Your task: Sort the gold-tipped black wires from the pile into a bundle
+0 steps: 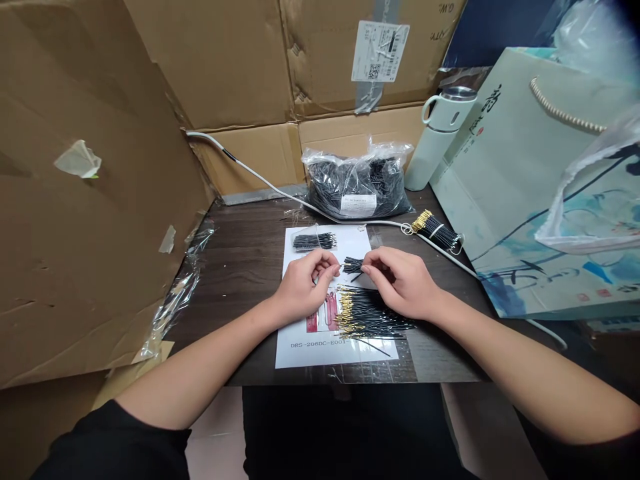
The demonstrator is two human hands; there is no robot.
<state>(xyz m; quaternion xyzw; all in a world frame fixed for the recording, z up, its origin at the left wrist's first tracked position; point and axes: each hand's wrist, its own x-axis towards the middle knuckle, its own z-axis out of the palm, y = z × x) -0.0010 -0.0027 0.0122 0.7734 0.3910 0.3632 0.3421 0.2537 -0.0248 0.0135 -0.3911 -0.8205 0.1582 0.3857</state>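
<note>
Cardboard (75, 220) fills the left of the frame, with a scrap of tape (77, 160) stuck in its upper left and loose plastic film (173, 303) trailing down its lower edge onto the table (240, 260). More boxes (280, 67) close off the top, one bearing a white label (380, 50). A white cable (260, 177) runs from the upper left of the table down toward the right.

At centre lies a printed sheet (305, 350). In its upper left corner rests a small bundle (314, 241) of black wires. The left hand (300, 287) sits on the sheet, its fingers curled and thumb pressed to forefinger, pinching one end of a small tuft of wires (353, 267) just above centre. The right hand (403, 280) meets it from the other side, fingertips likewise pressed together on the same tuft. Below and between the hands a loose pile (370, 317) of black wires with gold tips spreads across the sheet, touching the right hand's underside.

Behind the sheet, at the table's far edge, a clear bag (357, 187) holds many more black wires. Right of it stands a pale flask (440, 137). A tied bundle (437, 230) with gold ends lies just beside the cable. A paper gift bag (530, 193) with a rope handle fills the right of the frame.
</note>
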